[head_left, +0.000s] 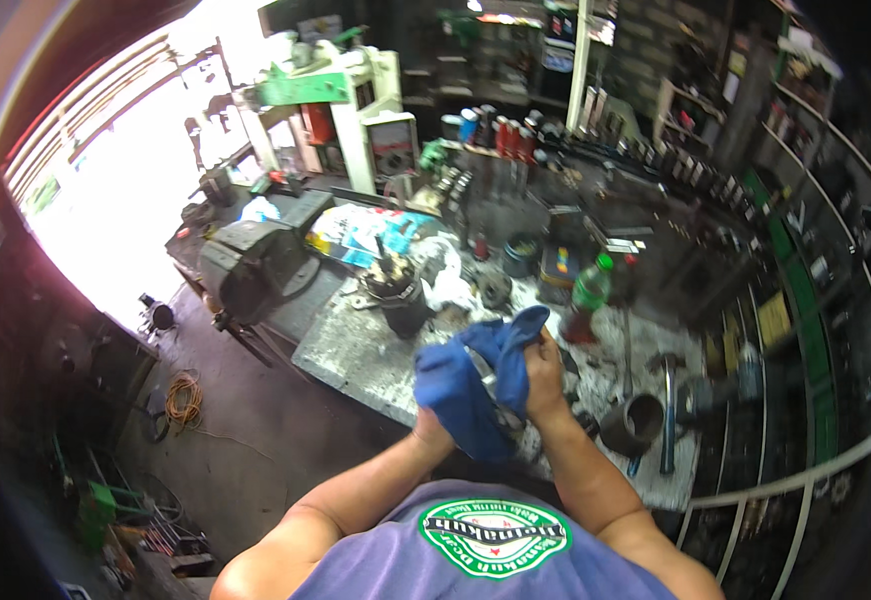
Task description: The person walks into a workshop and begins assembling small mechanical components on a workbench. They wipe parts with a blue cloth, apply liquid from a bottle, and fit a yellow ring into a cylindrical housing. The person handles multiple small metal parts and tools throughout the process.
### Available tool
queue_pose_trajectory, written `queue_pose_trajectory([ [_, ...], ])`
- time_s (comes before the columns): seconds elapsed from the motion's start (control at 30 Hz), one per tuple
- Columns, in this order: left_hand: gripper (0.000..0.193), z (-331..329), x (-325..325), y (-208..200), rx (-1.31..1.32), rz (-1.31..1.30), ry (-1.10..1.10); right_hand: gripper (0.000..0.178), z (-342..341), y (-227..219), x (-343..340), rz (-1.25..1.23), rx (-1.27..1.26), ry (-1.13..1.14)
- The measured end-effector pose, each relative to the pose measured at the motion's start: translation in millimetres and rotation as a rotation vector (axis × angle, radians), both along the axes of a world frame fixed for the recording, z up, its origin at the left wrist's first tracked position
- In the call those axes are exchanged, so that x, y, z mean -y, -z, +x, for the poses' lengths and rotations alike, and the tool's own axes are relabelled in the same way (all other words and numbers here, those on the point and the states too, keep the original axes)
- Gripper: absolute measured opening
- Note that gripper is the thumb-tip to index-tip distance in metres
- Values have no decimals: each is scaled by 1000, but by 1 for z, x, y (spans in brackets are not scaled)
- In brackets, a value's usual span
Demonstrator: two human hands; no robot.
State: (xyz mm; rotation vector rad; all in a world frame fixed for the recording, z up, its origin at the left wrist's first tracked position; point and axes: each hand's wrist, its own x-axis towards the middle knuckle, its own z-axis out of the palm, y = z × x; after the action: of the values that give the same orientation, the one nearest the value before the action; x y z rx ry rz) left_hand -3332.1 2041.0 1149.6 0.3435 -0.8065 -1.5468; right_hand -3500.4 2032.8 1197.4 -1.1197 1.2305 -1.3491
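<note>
A blue cloth (456, 395) is bunched between my hands, above the near edge of the workbench. My left hand (434, 428) is closed on its lower left side, with the fingers mostly hidden under the fabric. On the other side my right hand (546, 372) grips the cloth with bent fingers. Between the folds a shiny metal part (482, 372) shows; its full shape is covered. Just beyond the cloth stands a bottle with a green cap and red liquid (590, 290). A black container (406, 312) with greasy parts on top sits farther left.
A bench vise (246, 265) is at the left end of the bench. A hammer (669, 420) and a hollow metal cylinder (634, 425) lie to my right. Red-handled tools (513, 138) hang in a rack behind. An orange cable (184, 398) lies coiled on the floor.
</note>
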Motion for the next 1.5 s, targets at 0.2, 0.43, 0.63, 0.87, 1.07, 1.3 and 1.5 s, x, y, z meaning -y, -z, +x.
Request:
queue_pose_trajectory([
  [0.2,69,17,-1,-37,-171,319,279,47,-6,69,-33,-658,-293,-126],
  [0.43,40,8,7,-25,-10,-137,296,53,-33,75,-9,-371,83,-190],
  [0.63,69,-2,-20,-28,-19,168,345,60,-10,33,-39,-332,-18,-87],
  [0.87,68,12,-21,-42,1140,-740,-35,61,-49,17,-34,-634,-309,-397],
  [1.07,50,-5,-37,-22,504,-174,82,60,-49,43,-35,-450,847,-296],
  [1.3,45,-21,-40,-38,661,-339,-149,55,-16,94,-43,-552,-251,156],
  [1.5,38,-12,-49,-28,46,123,82,44,-53,82,-15,-99,775,161],
])
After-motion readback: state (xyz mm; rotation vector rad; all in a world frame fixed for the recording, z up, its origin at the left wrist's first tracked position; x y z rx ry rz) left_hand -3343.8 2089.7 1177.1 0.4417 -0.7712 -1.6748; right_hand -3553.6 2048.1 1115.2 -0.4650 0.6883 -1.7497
